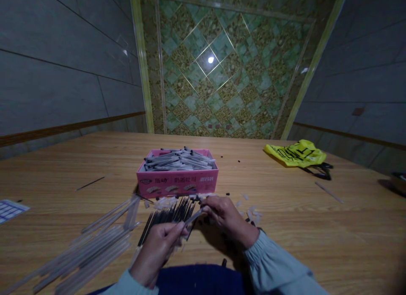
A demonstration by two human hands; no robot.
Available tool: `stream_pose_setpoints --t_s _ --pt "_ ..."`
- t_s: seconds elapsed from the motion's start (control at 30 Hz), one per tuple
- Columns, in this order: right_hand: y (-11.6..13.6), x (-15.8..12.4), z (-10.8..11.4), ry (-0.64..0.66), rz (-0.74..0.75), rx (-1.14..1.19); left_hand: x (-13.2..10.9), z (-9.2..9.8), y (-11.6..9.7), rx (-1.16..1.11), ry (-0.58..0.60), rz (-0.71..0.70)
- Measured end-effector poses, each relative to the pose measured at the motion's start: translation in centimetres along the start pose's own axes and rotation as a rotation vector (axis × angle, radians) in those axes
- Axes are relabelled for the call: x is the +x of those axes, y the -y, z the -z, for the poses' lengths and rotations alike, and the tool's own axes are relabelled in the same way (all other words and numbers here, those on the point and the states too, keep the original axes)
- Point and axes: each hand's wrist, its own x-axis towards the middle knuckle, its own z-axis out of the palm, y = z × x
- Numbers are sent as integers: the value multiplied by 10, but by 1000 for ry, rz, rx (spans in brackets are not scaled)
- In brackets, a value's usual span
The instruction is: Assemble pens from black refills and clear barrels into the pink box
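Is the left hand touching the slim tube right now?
Touching: the head view shows the left hand pinching the near end of the slim tube.

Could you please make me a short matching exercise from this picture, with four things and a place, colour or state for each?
Things:
1. Box
2. Bag
3. Clear tubes
4. Slim tube

Descriptions:
A. Lying in a loose pile, left of the left hand
B. Held between the left hand and the right hand
C. Pink, heaped with pen-like sticks
D. Yellow, with black markings

Right pairs: 1-C, 2-D, 3-A, 4-B.
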Motion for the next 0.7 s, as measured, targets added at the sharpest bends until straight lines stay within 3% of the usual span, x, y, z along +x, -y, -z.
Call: stream_pose_setpoints --t_s 0.23,0.47,0.6,0.7 --pt "12 3 1 -5 -102 -14 -3 1 -5 367 -182 -322" --pt "15 4 3 34 -243 240 -11 2 -4 575 -298 -646" --pt "18 6 14 136 -326 160 -10 4 -6 549 -278 -680" --pt "29 9 27 115 -195 -98 -7 4 -5 551 -275 -665"
